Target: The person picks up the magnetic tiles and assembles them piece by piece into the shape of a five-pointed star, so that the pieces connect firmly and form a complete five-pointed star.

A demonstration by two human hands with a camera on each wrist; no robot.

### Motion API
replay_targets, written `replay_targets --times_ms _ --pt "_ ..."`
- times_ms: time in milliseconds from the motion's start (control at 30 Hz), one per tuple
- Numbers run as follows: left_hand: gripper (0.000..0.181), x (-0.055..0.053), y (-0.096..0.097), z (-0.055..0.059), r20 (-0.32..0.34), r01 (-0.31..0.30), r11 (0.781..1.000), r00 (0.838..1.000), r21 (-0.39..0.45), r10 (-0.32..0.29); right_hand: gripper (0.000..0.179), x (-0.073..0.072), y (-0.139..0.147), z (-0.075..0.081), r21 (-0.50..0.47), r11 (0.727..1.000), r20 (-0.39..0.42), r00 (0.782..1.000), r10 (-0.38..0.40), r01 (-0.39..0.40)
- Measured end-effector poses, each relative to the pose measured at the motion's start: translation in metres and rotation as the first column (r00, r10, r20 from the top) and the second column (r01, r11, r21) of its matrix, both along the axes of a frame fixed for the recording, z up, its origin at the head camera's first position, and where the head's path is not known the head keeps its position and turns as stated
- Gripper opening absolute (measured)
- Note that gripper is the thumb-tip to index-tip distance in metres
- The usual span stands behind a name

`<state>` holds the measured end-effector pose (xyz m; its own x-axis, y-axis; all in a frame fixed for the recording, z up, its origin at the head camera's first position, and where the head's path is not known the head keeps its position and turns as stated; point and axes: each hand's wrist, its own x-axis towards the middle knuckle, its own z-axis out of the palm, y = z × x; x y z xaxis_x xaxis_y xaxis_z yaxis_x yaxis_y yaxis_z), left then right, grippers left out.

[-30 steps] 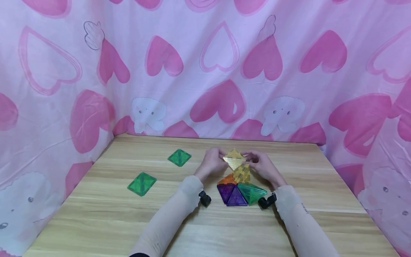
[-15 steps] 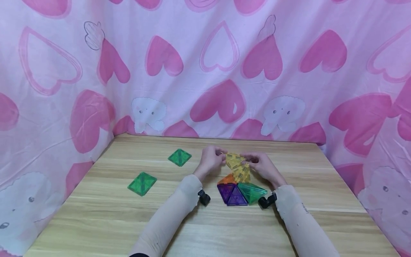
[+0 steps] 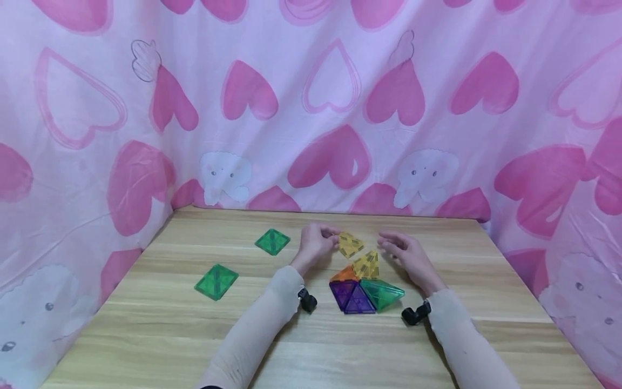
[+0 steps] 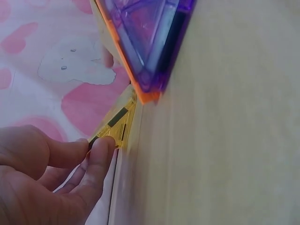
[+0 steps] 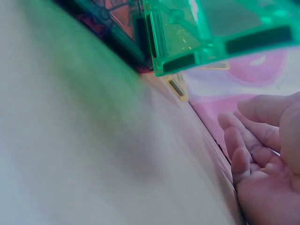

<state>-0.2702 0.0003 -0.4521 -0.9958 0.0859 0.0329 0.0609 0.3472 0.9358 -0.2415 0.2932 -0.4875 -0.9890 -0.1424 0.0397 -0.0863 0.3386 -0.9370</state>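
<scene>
In the head view, my left hand (image 3: pixel 316 244) pinches a translucent yellow magnetic tile piece (image 3: pixel 350 245) at its left edge. The left wrist view shows the thumb and fingertips on the yellow piece (image 4: pixel 117 124), dark magnet strips along its edges. Just in front sits a cluster of joined triangular magnetic tiles: yellow (image 3: pixel 366 266), orange (image 3: pixel 344 274), purple (image 3: pixel 358 300) and green (image 3: pixel 383 293). A gap separates the held piece from the cluster's yellow part. My right hand (image 3: pixel 407 255) is beside them on the right, holding nothing, its fingers loosely bent in the right wrist view.
Two green diamond-shaped tile pieces, one farther back (image 3: pixel 272 241) and one nearer (image 3: pixel 216 281), lie to the left on the wooden table (image 3: pixel 146 335). A pink heart-patterned curtain (image 3: pixel 311 108) rises behind the table's back edge and along both sides.
The yellow piece, held between both hands earlier, has folded from a wide diamond to a narrower shape and come away from the cluster's yellow part. My right hand has let go and shifted right.
</scene>
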Motion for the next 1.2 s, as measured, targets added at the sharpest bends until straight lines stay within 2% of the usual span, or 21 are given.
replay_targets --times_ms 267,333,433,600,833,900,967,1200 --pt "0.015 -0.001 -0.001 -0.001 0.046 -0.07 0.997 0.997 0.014 0.069 0.048 0.03 0.017 0.001 -0.013 0.998 0.011 0.998 0.056 -0.056" --pt "0.014 -0.002 -0.001 -0.001 0.051 -0.075 0.997 0.996 0.007 0.074 0.048 0.037 0.021 0.002 -0.003 0.997 0.032 0.997 0.074 -0.074" --pt "0.012 -0.002 -0.002 -0.001 0.07 -0.079 0.996 0.995 0.044 0.076 0.047 0.046 0.026 0.005 -0.004 0.993 0.086 0.989 0.12 -0.12" --pt "0.009 -0.001 -0.004 -0.001 0.094 -0.091 0.989 0.992 0.113 0.081 0.044 0.057 0.031 0.012 -0.03 0.974 0.164 0.96 0.228 -0.227" --pt "0.01 -0.001 -0.008 -0.001 0.091 -0.111 0.989 0.991 0.102 0.102 0.051 0.062 0.028 0.02 -0.086 0.916 0.222 0.889 0.401 -0.392" --pt "0.011 -0.001 -0.01 -0.001 0.09 -0.116 0.988 0.99 0.097 0.107 0.054 0.062 0.027 0.021 -0.091 0.906 0.226 0.878 0.422 -0.413" --pt "0.011 0.0 -0.013 -0.001 0.087 -0.11 0.989 0.991 0.102 0.101 0.054 0.062 0.028 0.021 -0.082 0.903 0.223 0.875 0.429 -0.422" --pt "0.015 0.005 -0.034 0.003 0.109 -0.05 0.991 0.993 0.124 0.036 0.049 0.059 0.032 0.016 -0.062 0.926 0.225 0.899 0.377 -0.373"
